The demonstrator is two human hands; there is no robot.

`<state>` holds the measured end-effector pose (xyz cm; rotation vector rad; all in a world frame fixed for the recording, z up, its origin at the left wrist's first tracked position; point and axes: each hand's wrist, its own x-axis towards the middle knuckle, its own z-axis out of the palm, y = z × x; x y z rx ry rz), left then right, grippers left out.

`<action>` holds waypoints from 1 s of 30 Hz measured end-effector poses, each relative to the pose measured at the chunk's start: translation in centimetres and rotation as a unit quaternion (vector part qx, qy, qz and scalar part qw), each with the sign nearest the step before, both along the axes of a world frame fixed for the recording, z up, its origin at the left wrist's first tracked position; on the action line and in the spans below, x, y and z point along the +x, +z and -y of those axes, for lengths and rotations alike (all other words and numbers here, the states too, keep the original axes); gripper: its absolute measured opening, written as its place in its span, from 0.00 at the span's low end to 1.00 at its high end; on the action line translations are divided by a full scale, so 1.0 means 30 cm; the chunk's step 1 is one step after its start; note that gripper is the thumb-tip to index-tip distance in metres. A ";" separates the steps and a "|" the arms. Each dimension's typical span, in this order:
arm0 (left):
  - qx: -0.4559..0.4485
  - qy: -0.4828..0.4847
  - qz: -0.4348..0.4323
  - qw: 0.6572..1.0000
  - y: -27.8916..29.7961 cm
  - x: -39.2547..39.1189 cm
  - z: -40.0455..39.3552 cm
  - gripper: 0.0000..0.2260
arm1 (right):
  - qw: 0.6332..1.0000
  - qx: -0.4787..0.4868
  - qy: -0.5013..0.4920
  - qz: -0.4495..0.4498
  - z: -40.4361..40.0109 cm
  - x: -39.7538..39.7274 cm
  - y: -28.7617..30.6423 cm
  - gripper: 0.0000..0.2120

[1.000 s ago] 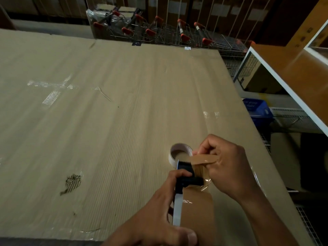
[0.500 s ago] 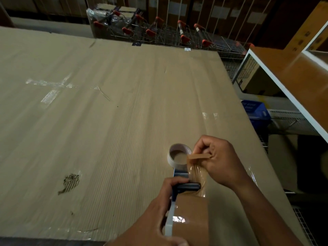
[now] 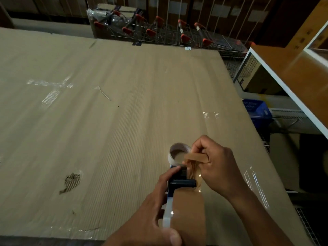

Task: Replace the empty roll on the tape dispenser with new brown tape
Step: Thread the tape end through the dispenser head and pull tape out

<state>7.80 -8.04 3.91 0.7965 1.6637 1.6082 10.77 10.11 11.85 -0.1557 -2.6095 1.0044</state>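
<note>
— What's on the left side of that cardboard sheet (image 3: 124,112)?

— Strips of clear tape (image 3: 51,89) stuck down in a cross toward the far left, and a torn patch (image 3: 71,181) nearer us. Past the far edge stands a row of nested shopping carts (image 3: 168,32) with red handles; I can't tell what is in them.

— And the hands?

— Near the right edge. The left hand (image 3: 152,215) grips the tape dispenser (image 3: 177,185), fingers curled round its dark frame, thumb low at the near end. The new brown tape (image 3: 188,215) sits in the dispenser, its broad brown face toward us.

— The old roll?

— The empty roll (image 3: 179,153), a pale cardboard ring holding nothing, lies on the cardboard just beyond the dispenser's front, beside the right hand's knuckles.

— What is the right hand doing?

— The right hand (image 3: 218,166) pinches the loose end of the tape (image 3: 194,158) between thumb and fingers, the strip crumpled and running down toward the dispenser's black roller bar.

— Anything further right?

— A blue crate (image 3: 255,109) down off the table's edge, contents too dark to make out, and a white-edged wooden shelf (image 3: 292,68) above it.
</note>
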 end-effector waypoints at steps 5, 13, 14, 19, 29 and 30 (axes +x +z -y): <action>-0.087 0.053 0.160 0.982 -0.253 -0.104 -0.024 0.31 | 1.000 -0.009 0.012 0.002 0.004 0.007 -0.007 0.11; -0.032 -0.013 0.179 0.983 -0.085 -0.058 -0.055 0.12 | 0.998 -0.026 0.057 -0.024 0.039 0.052 -0.030 0.06; -0.019 0.002 0.253 0.967 -0.079 -0.076 -0.031 0.14 | 0.997 -0.031 0.068 -0.037 0.041 0.059 -0.025 0.05; -0.007 -0.054 0.190 0.980 0.006 -0.052 0.060 0.20 | 0.992 -0.049 0.108 -0.048 0.059 0.081 -0.001 0.04; 0.017 -0.091 0.171 0.981 0.137 -0.005 0.077 0.34 | 0.996 -0.055 0.022 0.070 0.012 0.131 0.097 0.08; 0.018 -0.083 0.164 0.983 0.137 -0.003 0.077 0.33 | 0.994 -0.066 0.023 0.087 0.013 0.127 0.110 0.07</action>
